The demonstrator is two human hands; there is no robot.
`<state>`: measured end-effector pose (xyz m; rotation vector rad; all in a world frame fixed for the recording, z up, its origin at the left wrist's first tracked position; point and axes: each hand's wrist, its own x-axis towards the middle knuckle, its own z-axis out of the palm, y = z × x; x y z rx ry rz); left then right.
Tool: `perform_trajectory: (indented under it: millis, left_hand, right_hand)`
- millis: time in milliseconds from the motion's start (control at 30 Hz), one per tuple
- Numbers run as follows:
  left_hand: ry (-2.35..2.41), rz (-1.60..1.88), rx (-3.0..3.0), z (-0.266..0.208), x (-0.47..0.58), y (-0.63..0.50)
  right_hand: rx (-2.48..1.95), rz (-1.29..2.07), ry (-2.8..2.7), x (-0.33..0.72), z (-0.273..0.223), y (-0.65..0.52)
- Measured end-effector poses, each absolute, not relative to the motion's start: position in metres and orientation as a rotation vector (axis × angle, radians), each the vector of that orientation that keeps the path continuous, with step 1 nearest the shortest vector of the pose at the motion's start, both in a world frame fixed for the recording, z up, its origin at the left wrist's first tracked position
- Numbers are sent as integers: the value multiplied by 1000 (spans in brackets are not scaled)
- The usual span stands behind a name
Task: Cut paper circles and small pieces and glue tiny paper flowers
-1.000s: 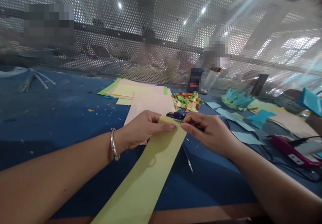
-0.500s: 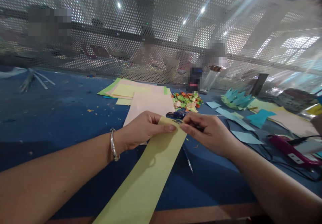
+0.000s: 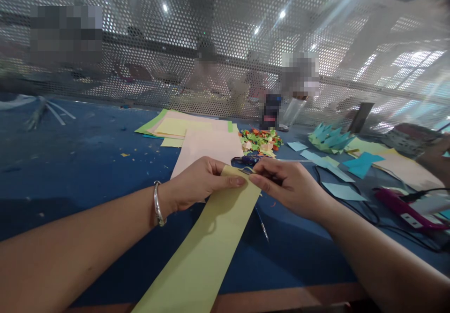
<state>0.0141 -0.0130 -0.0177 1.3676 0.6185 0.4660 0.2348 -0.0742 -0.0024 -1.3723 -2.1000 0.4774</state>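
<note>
A long pale yellow paper strip (image 3: 206,240) slopes from my hands down past the table's front edge. My left hand (image 3: 206,179) pinches its top end, thumb flat on the near face and fingers behind. At the top right corner, my right hand (image 3: 281,181) is closed with thumb and forefinger together. A thin grey metal tool (image 3: 245,171) shows at those fingertips, largely hidden by them. Just above it a narrow sliver of yellow paper (image 3: 249,168) bows up from the edge. Below the strip's right side lies a slim blue-handled tool with a metal tip (image 3: 263,228).
Behind my hands lie a pink sheet (image 3: 211,146), stacked coloured paper (image 3: 154,124) and a heap of paper scraps (image 3: 260,141). To the right are blue paper pieces (image 3: 342,191), a folded paper crown (image 3: 330,138) and a purple power strip (image 3: 397,209) with cables. Perforated metal screening (image 3: 158,69) stands behind.
The narrow yellow sliver at the strip's top edge now bows up more visibly beside my right fingertips. Both hands keep nearly the same place and grip.
</note>
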Motion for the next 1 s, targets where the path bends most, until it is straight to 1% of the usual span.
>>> perform_trajectory:
  millis: [1000]
  left_hand:
    - [647,422,1354,-10,14,-16]
  right_hand:
    - [-1387,515,-2096,237,-4,-74]
